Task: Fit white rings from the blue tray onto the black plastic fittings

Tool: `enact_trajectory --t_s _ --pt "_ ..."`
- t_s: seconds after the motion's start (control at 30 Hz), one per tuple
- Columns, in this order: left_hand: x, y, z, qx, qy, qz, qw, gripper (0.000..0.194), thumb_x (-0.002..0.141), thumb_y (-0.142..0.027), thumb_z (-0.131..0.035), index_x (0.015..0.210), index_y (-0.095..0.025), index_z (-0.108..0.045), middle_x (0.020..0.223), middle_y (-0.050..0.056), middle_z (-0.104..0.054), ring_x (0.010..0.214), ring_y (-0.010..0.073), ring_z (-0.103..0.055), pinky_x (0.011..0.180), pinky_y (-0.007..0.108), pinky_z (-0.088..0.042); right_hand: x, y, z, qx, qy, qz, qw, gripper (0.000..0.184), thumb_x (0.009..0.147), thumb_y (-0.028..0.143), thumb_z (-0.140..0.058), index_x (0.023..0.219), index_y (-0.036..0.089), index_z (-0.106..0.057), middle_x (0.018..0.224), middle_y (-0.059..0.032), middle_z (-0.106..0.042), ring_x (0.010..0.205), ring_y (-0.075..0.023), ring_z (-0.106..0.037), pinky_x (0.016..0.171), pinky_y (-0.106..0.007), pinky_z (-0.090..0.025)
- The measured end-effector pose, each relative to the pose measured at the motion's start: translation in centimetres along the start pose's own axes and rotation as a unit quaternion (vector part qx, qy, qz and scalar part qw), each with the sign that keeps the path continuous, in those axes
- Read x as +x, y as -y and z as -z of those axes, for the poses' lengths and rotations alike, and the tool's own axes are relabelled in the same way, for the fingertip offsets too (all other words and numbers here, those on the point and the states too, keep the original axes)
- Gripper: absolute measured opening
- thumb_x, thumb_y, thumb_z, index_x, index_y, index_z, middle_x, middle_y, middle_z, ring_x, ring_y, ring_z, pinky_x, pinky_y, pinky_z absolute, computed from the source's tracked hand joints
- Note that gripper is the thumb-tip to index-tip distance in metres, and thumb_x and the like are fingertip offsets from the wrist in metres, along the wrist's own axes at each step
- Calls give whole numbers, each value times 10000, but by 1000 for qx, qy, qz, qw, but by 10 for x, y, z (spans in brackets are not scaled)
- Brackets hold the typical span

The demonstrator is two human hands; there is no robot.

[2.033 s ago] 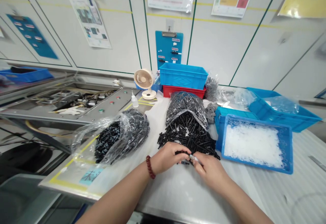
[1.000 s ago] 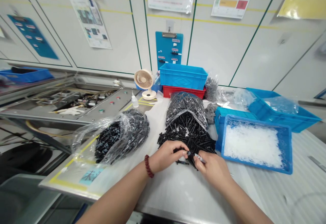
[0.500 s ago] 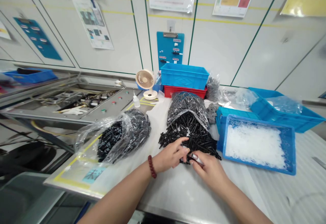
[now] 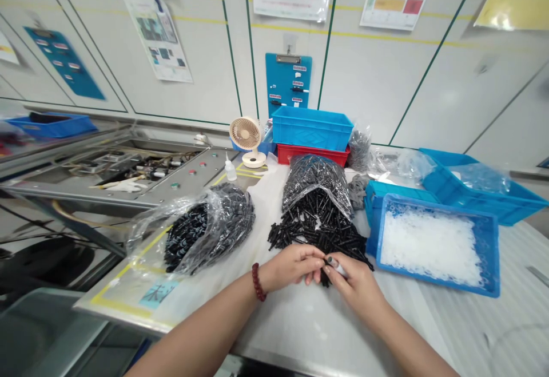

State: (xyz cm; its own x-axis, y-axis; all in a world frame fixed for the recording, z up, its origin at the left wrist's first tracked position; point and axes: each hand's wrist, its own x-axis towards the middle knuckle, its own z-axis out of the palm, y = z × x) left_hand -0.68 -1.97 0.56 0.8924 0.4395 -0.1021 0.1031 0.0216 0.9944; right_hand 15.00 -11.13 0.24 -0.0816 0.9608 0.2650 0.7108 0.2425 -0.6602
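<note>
At a long white workbench (image 4: pixel 300 331) against a panelled wall (image 4: pixel 377 79), there's a metal control panel (image 4: pixel 171 174) off at 10 o'clock from the hands, and a blue crate (image 4: pixel 311 128) sitting on a red crate (image 4: pixel 309 157) at 12. A blue tray (image 4: pixel 493 251) of little white rings (image 4: pixel 431 245) is at 2 o'clock, and a clear bag of black plastic parts (image 4: pixel 193 234) is at 10. Straight ahead at 12, a heap of black plastic parts (image 4: pixel 319 239) pours out of another clear bag (image 4: pixel 315 185). The hands are right up against the heap's near edge. The right hand (image 4: pixel 354 285) has its fingers clamped on one small white-and-black part (image 4: pixel 337 266), while the left hand (image 4: pixel 294 265) keeps its fingers together just beside it, though I can't tell if they're holding anything.
</note>
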Motion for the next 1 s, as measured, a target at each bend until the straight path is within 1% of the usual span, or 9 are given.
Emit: enact_trajectory --t_s 0.1,0.2,0.27,0.4,0.53,0.63,0.77,0.87,1.0 --pt "-1 -1 0 -8 37 10 999 417 777 -511 -567 874 -105 -583 662 16 -608 469 52 -463 453 161 -346 -2 1 3 -7 -28 -19 999 189 845 326 -404 831 197 -542 654 -2 -597 573 -133 -541 536 -219 -392" --pt "-3 -1 2 -11 70 17 997 427 793 -522 -545 902 -115 -616 701 27 -633 494 61 -485 524 185 -390 -2 -1 5 -1 -42 -37 998 231 842 373 -363 852 206 -522 660 -11 -611 546 -141 -550 505 -222 -420" --pt "-3 -2 5 21 30 -12 999 426 791 -516 -554 944 -127 -631 742 28 -636 556 69 -508 556 185 -384 0 -4 7 5 -54 -38 998 272 842 415 -352 832 213 -533 698 -31 -635 595 -154 -584 547 -229 -461" --pt "-5 -7 11 81 -95 -101 987 414 727 -483 -644 938 -127 -657 794 36 -623 710 107 -543 625 196 -379 2 -13 7 -1 -78 -44 996 373 811 510 -383 929 215 -579 874 -68 -681 762 -187 -643 675 -243 -517" --pt "-7 -12 9 10 -132 -81 988 403 732 -452 -649 942 -108 -651 752 41 -617 697 124 -553 545 193 -357 -1 -24 1 -14 -56 -37 998 400 809 511 -412 1007 213 -589 987 -62 -673 908 -192 -634 769 -235 -514" --pt "-7 -14 7 -28 -153 -83 984 391 746 -425 -643 941 -87 -642 726 56 -622 650 115 -544 514 183 -351 -1 -33 -1 -14 -37 -9 999 375 819 481 -405 987 201 -591 937 -68 -679 856 -192 -647 695 -220 -525" --pt "-5 -11 9 -7 -155 -85 984 384 767 -431 -609 929 -83 -640 689 58 -625 568 87 -492 492 171 -346 1 -29 1 -18 -4 10 1000 304 857 411 -346 857 201 -567 762 -56 -660 686 -166 -633 592 -207 -494" --pt "-5 -6 11 36 -169 -92 981 379 791 -438 -564 921 -91 -644 708 51 -624 531 71 -449 494 172 -354 0 -16 3 -56 5 -12 998 307 868 382 -284 709 211 -484 572 -9 -561 507 -139 -522 491 -219 -411" --pt "-4 -3 14 92 -200 -107 970 327 794 -397 -549 892 -101 -649 759 55 -627 522 74 -447 477 179 -352 0 -5 5 -87 8 -42 995 269 860 318 -248 667 212 -403 571 3 -497 526 -132 -461 501 -223 -326"
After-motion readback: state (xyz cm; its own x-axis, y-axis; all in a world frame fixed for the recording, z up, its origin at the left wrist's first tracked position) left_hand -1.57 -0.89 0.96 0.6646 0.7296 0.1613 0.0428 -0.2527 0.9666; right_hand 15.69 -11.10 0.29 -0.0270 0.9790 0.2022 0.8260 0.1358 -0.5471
